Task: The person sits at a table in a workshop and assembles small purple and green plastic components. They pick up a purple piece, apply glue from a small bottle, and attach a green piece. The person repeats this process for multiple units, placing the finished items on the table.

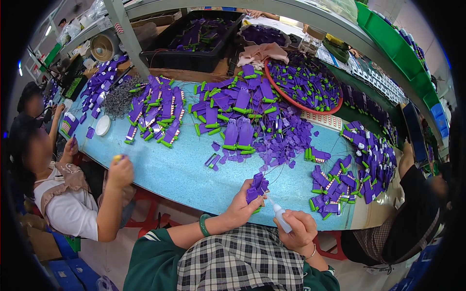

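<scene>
My left hand [241,202] grips a purple part [256,186]; my right hand [301,232] holds a small squeeze bottle [280,214], nozzle touching it, over the table's [184,177] near edge.

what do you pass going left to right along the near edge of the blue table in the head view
co-worker's hand holding something small and yellow → left hand gripping a purple part → right hand with a small white squeeze bottle → heap of purple and green parts

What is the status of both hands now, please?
Left hand grips purple part. Right hand holds small squeeze bottle, nozzle at part. Nothing between them.
</scene>
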A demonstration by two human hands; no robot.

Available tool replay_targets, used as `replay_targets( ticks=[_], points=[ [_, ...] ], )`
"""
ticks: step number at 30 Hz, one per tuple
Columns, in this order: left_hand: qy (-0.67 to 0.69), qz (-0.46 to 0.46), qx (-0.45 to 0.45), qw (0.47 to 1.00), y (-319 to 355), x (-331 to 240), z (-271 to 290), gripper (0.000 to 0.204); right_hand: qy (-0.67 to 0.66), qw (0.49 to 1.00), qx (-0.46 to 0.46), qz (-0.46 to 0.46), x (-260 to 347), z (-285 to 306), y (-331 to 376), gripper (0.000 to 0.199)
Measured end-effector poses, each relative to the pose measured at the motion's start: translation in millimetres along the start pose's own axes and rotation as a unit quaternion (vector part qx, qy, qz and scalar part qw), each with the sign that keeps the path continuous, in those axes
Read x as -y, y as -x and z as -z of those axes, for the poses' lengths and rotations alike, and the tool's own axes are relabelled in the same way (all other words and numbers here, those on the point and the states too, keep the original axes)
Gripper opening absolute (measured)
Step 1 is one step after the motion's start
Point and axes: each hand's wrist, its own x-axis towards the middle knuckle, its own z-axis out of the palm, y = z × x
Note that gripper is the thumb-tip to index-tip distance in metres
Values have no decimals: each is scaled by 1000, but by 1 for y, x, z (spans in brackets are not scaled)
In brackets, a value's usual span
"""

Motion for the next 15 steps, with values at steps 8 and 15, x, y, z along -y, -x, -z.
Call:
replay_targets(
  ticks=[8, 15],
  points=[
    [-90, -16, -14, 996, 2, -5, 0, 37, 6, 1000, 12, -14, -1, -3, 4, 46],
    [166, 78, 85, 979, -9, 0, 13, 43, 3, 1000, 3, 12, 2, 1, 1, 39]
  ],
)
